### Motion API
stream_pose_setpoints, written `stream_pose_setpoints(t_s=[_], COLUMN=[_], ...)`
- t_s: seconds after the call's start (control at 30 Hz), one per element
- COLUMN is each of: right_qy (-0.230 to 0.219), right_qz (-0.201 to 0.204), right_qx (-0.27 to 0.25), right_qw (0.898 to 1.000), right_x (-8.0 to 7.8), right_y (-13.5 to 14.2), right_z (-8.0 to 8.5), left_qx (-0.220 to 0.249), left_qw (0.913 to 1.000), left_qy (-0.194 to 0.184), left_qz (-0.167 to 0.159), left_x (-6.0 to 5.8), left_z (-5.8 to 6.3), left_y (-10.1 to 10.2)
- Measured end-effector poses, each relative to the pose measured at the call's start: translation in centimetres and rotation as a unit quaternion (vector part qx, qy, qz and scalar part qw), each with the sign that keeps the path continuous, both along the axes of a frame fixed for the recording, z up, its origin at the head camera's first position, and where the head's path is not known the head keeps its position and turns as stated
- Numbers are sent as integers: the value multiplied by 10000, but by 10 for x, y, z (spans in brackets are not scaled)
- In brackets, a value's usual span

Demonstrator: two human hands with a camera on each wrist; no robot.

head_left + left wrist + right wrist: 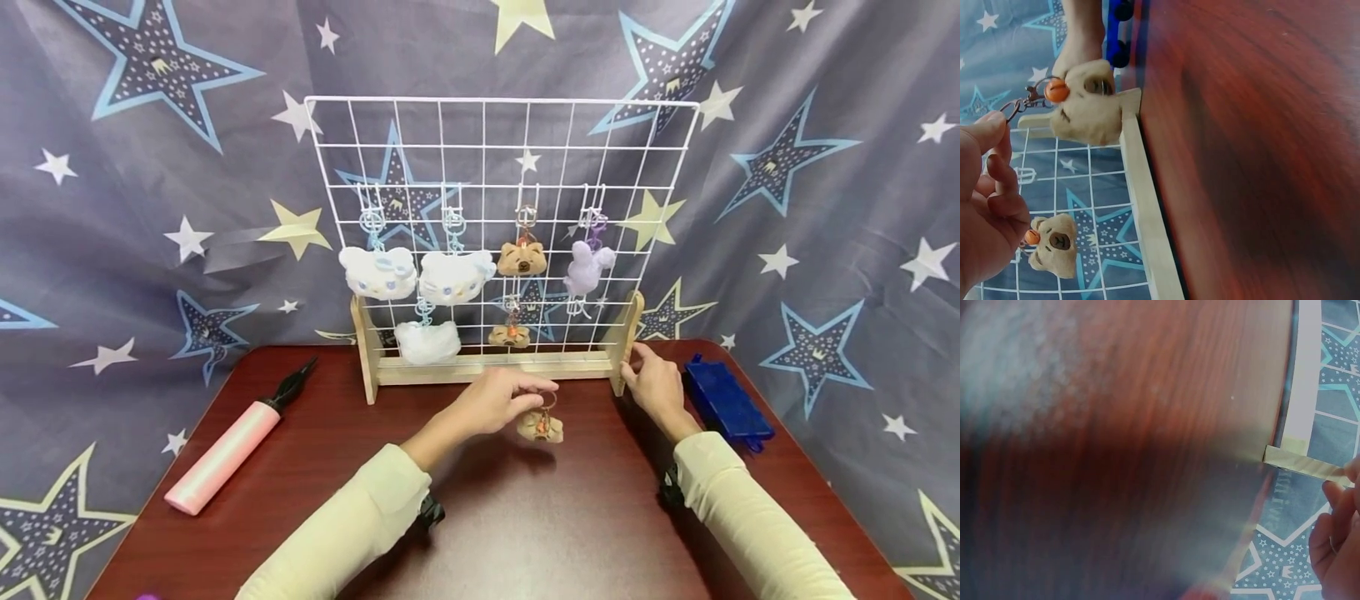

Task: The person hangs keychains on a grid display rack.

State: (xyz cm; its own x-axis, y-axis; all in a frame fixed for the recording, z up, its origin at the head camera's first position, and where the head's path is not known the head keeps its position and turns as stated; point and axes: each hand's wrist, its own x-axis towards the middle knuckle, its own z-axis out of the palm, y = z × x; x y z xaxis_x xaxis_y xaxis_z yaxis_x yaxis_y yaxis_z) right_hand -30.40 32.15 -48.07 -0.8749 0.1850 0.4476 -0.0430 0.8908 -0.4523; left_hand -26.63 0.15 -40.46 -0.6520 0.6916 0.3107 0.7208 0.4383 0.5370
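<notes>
My left hand (497, 402) pinches the metal ring of a brown plush bear keychain (541, 427) between thumb and finger, in front of the white wire grid rack (483, 146). An orange bell (1057, 90) shows beside the bear's head in the left wrist view. At the rack's right end, my right hand (657, 385) grips the wooden leg (631, 337); in the right wrist view its fingers (1335, 500) are curled at that leg. Two more bear keychains, one upper (522, 259) and one lower (510, 336), hang from hooks on the grid.
White cat plush keychains (378, 273) hang on the grid's left side, and a lilac plush keychain (587, 268) on its right. A pink hand pump (225, 457) lies at the table's left. A blue plastic case (727, 402) lies beyond my right hand on the reddish-brown table (585, 517).
</notes>
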Motion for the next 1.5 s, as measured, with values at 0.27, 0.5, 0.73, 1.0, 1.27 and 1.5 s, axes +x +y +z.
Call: stream_pose_setpoints(t_s=[0.27,0.5,0.73,1.0,1.27,1.5], right_qy=[73,123,91,35,39,22], right_qz=[26,46,3,-30,-8,-24], right_qx=[6,-14,-1,-25,-39,-38], right_qw=[10000,9999,10000,10000,10000,10000], right_x=[1,2,2,-1,-1,1], right_y=[-2,-1,1,0,0,-1], right_z=[-2,0,-2,-2,1,0], left_qx=[202,386,592,738,966,1026], left_qw=[9994,9983,9970,9911,9846,9810], left_qy=[99,140,80,313,158,104], left_qz=[260,415,486,1059,1451,1643], left_x=[-11,-22,-29,-40,-50,-54], left_z=[5,11,17,25,34,33], left_y=[15,35,54,70,79,86])
